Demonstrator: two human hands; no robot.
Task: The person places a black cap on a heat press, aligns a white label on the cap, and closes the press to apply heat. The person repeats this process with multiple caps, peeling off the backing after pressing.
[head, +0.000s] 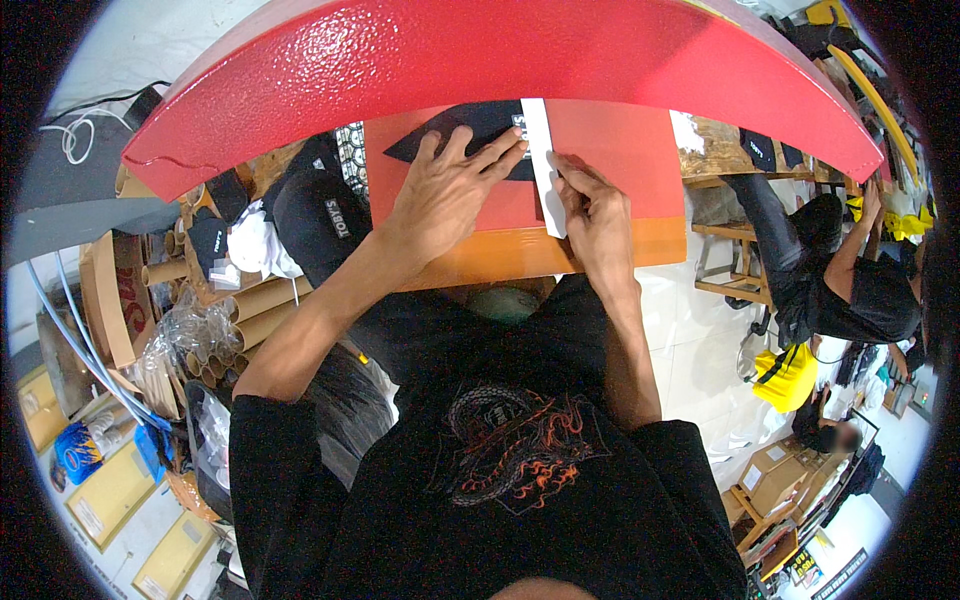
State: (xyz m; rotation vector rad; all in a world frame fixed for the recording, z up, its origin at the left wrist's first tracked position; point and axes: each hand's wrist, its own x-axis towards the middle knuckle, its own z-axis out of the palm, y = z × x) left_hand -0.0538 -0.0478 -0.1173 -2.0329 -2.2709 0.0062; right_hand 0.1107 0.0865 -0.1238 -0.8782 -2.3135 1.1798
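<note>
My left hand (452,187) rests with fingers spread on a black fabric piece (431,135) that tapers to a point at its left. Its fingertips reach a small white print at the fabric's right side, beside a narrow white strip (541,161). The strip lies upright in view across the fabric's right end and partly covers the print. At the strip's right edge, my right hand (600,206) pinches it between bent fingers and thumb. Under these lies a red board (622,172) with an orange front edge (487,259).
A large red-painted machine head (480,56) spans the view above the board. Black caps (330,214) with white lettering sit at the left, above cardboard tubes (270,307). Wooden stools (731,259), a yellow bag (784,379) and a seated co-worker (862,292) are at the right.
</note>
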